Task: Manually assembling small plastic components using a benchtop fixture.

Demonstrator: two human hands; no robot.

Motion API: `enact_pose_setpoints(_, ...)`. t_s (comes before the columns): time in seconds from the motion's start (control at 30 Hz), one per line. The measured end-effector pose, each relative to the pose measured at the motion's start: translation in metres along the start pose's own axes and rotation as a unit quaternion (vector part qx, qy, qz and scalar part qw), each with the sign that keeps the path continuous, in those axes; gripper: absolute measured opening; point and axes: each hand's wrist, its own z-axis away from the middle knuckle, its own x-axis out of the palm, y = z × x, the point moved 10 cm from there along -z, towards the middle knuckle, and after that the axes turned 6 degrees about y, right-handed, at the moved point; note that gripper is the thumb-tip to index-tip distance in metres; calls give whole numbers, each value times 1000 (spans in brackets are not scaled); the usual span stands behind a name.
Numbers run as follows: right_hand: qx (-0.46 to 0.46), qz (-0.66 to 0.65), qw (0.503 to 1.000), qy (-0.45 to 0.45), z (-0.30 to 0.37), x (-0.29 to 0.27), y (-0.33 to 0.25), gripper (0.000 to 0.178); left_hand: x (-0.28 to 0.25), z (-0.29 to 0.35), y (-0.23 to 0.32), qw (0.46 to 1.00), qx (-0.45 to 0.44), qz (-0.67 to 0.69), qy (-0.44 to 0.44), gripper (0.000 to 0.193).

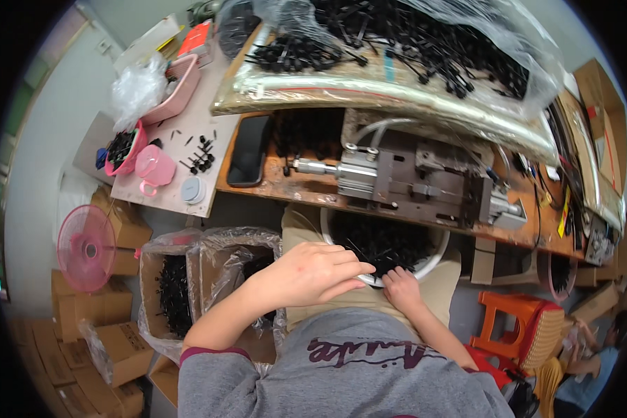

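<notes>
Fingers (355,268) of both hands in white bowl (435,258).

I see a worn wooden worktop (272,187) running across the view, with a paler side table (188,150) joined at its left end. A pale grey wall (56,118) stands on the left. Brown cardboard boxes (94,306) crowd the floor below a round pink fan (85,248). An orange plastic stool (519,324) sits at right.

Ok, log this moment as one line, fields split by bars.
left hand: over white bowl rim, fingers on black parts | right hand: at bowl's near edge, pinching parts | bowl: on lap, below bench press
</notes>
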Motion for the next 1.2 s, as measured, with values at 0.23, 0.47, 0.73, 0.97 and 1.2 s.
enact_pose_setpoints(0.23, -51, -43, 998, -7, 4, 14, 3, 9, 31, -15, 8, 1000, 21, 18, 12, 18)
enact_pose_setpoints(0.47, -13, -78, 995, -66, -2, -32, 2, 16, -58, -104, 4, 962, 111, -28, 248, 9)
enact_pose_setpoints(0.73, -65, -147, 968, 195, -66, -215, 0, 22, -85, -229, -103, 916, -27, -205, 345, 28)
enact_pose_setpoints(0.97, -32, -128, 922, 363, -74, -331, 67, 9, -93, -223, -112, 942, -105, -126, 292, 29)
enact_pose_setpoints(1.2, 10, -57, 910, 409, -156, -392, 103, 13, -102, -188, -98, 940, -104, 124, 301, 25)
